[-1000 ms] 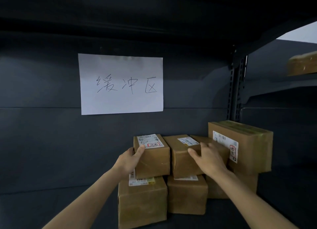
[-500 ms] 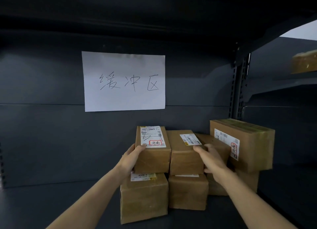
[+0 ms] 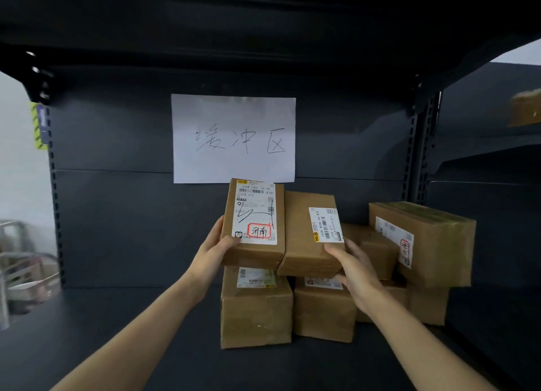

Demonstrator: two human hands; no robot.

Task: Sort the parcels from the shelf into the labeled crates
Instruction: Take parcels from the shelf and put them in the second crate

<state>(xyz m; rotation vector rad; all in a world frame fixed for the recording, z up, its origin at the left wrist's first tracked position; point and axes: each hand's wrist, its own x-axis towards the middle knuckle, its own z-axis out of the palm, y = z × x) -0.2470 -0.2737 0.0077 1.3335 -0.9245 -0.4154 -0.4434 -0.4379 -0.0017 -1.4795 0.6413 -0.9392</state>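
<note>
At the far left edge we see a blurred wire rack (image 3: pixel 26 273), too soft to read. Next comes the dark shelf (image 3: pixel 117 326), bare on this side, with a yellow tag (image 3: pixel 39 125) on its left upright. Our left hand (image 3: pixel 212 253) grips the left side of the left parcel (image 3: pixel 254 223), thumb over its front corner, the other fingers hidden behind the box. This parcel is tilted up so its white label, with a red-boxed stamp, faces us. Touching it on the right is the right parcel (image 3: pixel 307 235), also tilted, bearing a small barcode label; our right hand (image 3: pixel 355 270) clasps its lower right corner, fingers (image 3: pixel 333 248) curled over the front edge. Both parcels are held above two lower parcels (image 3: pixel 256 311) standing on the shelf. Behind, a paper sign (image 3: pixel 234 139) with handwritten characters is fixed to the back panel. Further right a larger parcel (image 3: pixel 424 241) sits atop other boxes, and on the neighbouring shelf bay there is what seems to be another box (image 3: pixel 525 108), blurred.
</note>
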